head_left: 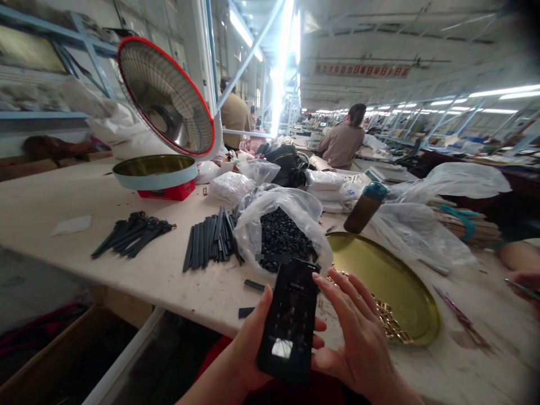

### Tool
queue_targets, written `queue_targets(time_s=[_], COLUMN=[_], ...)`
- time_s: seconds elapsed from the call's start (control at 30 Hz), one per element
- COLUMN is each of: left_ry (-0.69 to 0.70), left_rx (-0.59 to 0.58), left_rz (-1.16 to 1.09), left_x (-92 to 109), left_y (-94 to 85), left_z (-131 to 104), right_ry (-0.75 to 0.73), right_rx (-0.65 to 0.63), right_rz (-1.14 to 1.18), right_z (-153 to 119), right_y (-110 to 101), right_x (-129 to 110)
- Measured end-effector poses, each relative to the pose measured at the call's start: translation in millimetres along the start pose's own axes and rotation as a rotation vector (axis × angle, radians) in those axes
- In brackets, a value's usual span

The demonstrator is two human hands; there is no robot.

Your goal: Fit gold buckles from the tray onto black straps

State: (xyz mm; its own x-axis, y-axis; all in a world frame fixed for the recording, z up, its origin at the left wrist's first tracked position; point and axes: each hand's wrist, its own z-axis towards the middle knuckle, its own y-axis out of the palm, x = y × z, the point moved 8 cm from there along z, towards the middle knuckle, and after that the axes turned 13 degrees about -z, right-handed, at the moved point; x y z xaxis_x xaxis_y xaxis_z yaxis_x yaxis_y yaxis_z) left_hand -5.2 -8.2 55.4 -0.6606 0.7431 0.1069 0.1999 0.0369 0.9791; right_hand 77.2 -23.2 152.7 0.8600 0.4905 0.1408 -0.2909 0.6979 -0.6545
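A black phone (290, 320) with a dim lit screen is held upright near the table's front edge. My left hand (251, 343) wraps round its left side, with fingertips showing past its right edge. Beside the phone, my right hand (356, 326) has its fingers spread, the index fingertip near the phone's top right corner. Behind the phone stands a clear plastic bag (248, 225) of small black pieces (284, 233). To the right lies a gold round tray (405, 281) with small gold metal parts (390, 320), partly behind my right hand.
Black strips (208, 242) and a bundle of straps (135, 233) lie on the table (169, 287). A heater (166, 101), round tin (156, 171), bottle (365, 208) and scissors (462, 318) surround the work area. Another person's hand (523, 281) shows at right.
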Motion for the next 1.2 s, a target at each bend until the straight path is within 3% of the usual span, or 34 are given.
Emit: queue_targets(time_s=[0.33, 0.73, 0.9, 1.03, 1.2], left_ry=[0.032, 0.068, 0.069, 0.059, 0.043], left_rx=[0.018, 0.082, 0.108, 0.098, 0.043], left_rz=[-0.102, -0.078, -0.025, -0.034, -0.032], left_x=[19.0, 17.0, 17.2, 15.0, 13.4], left_y=[-0.1, 0.0, -7.6, -7.2, 1.9], left_z=[3.4, -0.3, -2.1, -3.3, -3.7], right_ry=[-0.108, -0.06, -0.009, 0.015, -0.106], right_rx=[0.084, 0.092, 0.013, 0.071, 0.072], right_rz=[0.128, 0.141, 0.1, 0.133, 0.154], right_z=[-31.4, -24.2, -13.9, -20.0, -33.4], right_y=[6.4, 5.9, 8.8, 4.1, 6.9], right_x=[-29.1, -29.2, -24.9, -25.9, -42.9])
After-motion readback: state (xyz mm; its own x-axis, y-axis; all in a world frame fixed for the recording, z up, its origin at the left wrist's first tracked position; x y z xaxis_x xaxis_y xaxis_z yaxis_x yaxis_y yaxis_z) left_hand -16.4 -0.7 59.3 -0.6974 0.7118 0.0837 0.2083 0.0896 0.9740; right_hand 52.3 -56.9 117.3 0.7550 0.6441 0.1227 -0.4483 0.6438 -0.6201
